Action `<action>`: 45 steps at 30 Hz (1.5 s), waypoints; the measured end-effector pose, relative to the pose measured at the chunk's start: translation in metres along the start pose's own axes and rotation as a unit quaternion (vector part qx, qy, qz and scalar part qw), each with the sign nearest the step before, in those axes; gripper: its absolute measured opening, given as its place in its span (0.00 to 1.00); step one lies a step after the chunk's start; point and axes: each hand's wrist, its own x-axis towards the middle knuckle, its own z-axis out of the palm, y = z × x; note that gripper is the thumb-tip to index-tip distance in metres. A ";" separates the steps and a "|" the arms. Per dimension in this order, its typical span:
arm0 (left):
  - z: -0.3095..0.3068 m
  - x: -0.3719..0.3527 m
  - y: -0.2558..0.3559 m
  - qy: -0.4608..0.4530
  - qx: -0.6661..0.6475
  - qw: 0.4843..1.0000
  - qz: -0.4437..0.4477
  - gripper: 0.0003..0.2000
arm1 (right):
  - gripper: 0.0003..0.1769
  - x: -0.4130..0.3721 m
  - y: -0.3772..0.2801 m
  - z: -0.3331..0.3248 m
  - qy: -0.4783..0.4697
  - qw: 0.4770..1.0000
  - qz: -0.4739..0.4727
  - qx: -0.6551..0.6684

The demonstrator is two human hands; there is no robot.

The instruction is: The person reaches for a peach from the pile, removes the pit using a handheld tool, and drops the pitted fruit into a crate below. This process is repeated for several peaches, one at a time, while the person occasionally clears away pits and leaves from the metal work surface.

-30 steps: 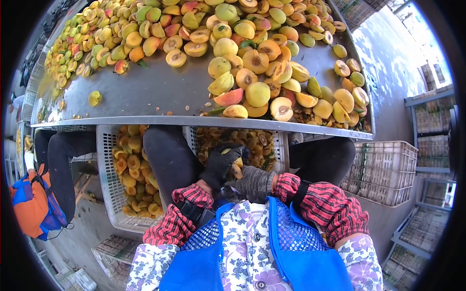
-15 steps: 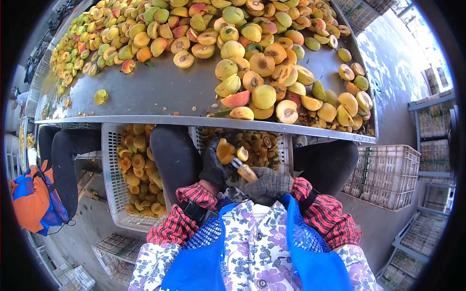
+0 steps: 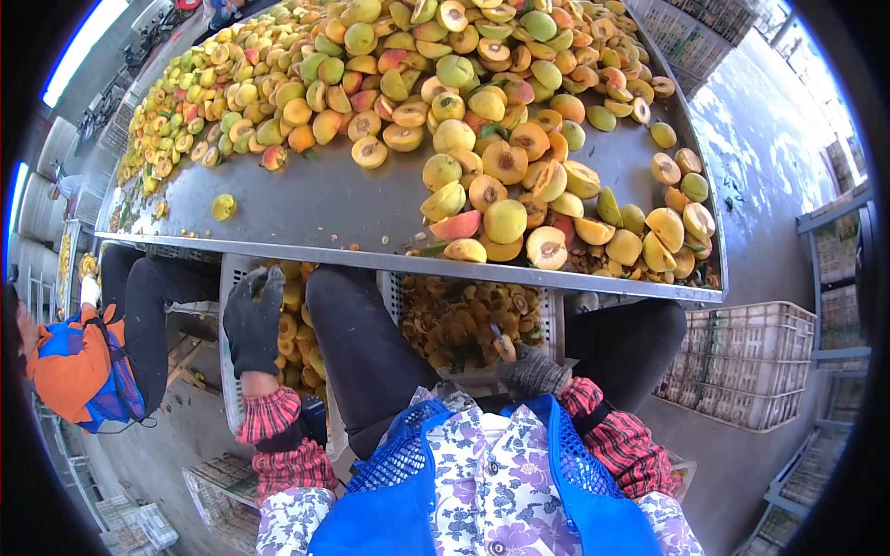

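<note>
My left hand [image 3: 252, 322], in a dark glove, is over the white crate of peach halves [image 3: 295, 326] left of my knee. Its fingers are apart, and no fruit shows in them. Closed round a pitting tool [image 3: 503, 344] with a wooden handle and a metal tip is my right hand [image 3: 533, 371], in a grey glove. The tool is above a second crate [image 3: 556, 324] between my legs, filled with fruit pieces and pits. Halved and whole-looking peaches [image 3: 506, 222] lie heaped on the metal table in front of me.
The metal table [image 3: 306, 206] has a raised front edge above my knees. A stack of white crates [image 3: 742, 366] stands to the right. At the left sits another person in an orange and blue top [image 3: 79, 375]. A low crate [image 3: 222, 491] is on the floor.
My left hand has moved left from the middle to the left crate, and the peach half it held is gone from it. My right hand with the pitting tool has shifted slightly right and down.
</note>
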 end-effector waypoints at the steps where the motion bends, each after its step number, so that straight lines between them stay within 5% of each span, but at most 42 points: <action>1: 0.005 0.009 0.007 -0.001 -0.013 1.000 0.004 0.12 | 0.17 0.003 0.000 0.000 -0.001 1.000 -0.010 -0.008; 3: 0.031 0.036 0.012 -0.045 -0.142 0.989 -0.007 0.12 | 0.19 0.006 0.001 0.004 0.003 1.000 0.002 0.021; 5: 0.076 0.065 0.032 -0.186 -0.330 0.919 -0.107 0.12 | 0.22 0.009 0.015 0.009 0.014 1.000 -0.007 -0.010; 6: 0.121 0.089 0.015 -0.193 -0.212 0.952 0.111 0.15 | 0.23 0.010 0.022 0.011 0.020 0.999 -0.012 -0.026; 8: 0.170 0.095 0.049 -0.202 -0.001 0.963 0.177 0.22 | 0.22 0.012 0.049 0.021 0.060 0.994 -0.059 -0.075; 9: 0.175 0.084 0.091 -0.212 0.080 0.974 0.027 0.25 | 0.21 0.008 0.040 0.017 0.072 0.995 -0.038 -0.052; 10: 0.181 0.082 0.096 -0.212 0.070 0.974 0.031 0.27 | 0.20 0.004 0.031 0.013 0.085 0.996 -0.018 -0.028; 12: 0.187 0.074 0.099 -0.212 0.052 0.975 0.040 0.29 | 0.19 -0.008 -0.012 -0.003 0.071 0.966 0.181 0.169; 16: 0.173 0.061 0.086 -0.207 -0.218 0.954 0.005 0.18 | 0.18 -0.021 -0.056 -0.025 0.147 0.951 0.233 0.142; 17: 0.173 0.055 0.072 -0.114 -0.144 0.965 0.189 0.22 | 0.17 -0.019 -0.050 -0.028 0.161 0.951 0.176 0.197; 20: 0.140 0.024 0.088 -0.095 -0.193 0.908 0.360 0.25 | 0.16 -0.017 -0.041 -0.036 0.151 0.914 0.062 0.372; 23: 0.125 -0.013 0.100 -0.175 -0.213 0.900 0.336 0.28 | 0.14 -0.015 -0.083 -0.058 0.100 0.855 0.057 0.505; 27: 0.128 -0.043 0.110 -0.219 -0.186 0.898 0.334 0.35 | 0.17 -0.005 -0.086 -0.050 0.126 0.889 -0.017 0.439; 31: 0.135 -0.058 0.105 -0.271 -0.318 0.855 0.308 0.38 | 0.23 -0.007 -0.103 -0.043 0.158 0.850 -0.013 0.502; 34: 0.129 -0.055 0.113 -0.377 -0.576 0.725 -0.034 0.26 | 0.24 -0.009 -0.100 -0.045 0.136 0.841 -0.016 0.524; 35: 0.123 -0.050 0.113 -0.354 -0.354 0.851 0.158 0.22 | 0.25 -0.009 -0.103 -0.047 0.136 0.859 -0.017 0.493; 37: 0.119 -0.055 0.121 -0.354 -0.328 0.851 0.205 0.22 | 0.25 -0.010 -0.110 -0.049 0.131 0.893 -0.019 0.430; 39: 0.125 -0.057 0.115 -0.226 -0.156 0.885 0.375 0.19 | 0.25 0.001 -0.101 -0.044 0.206 0.943 -0.038 0.259; 42: 0.128 -0.060 0.118 -0.322 -0.297 0.875 0.207 0.18 | 0.23 0.003 -0.103 -0.041 0.290 0.949 -0.071 0.100; 43: 0.135 -0.059 0.111 -0.389 -0.491 0.779 0.037 0.18 | 0.22 0.000 -0.105 -0.041 0.320 0.941 -0.090 0.057; 45: 0.153 -0.055 0.093 -0.424 -0.748 0.414 -0.298 0.19 | 0.18 -0.010 -0.109 -0.040 0.355 0.933 -0.052 -0.014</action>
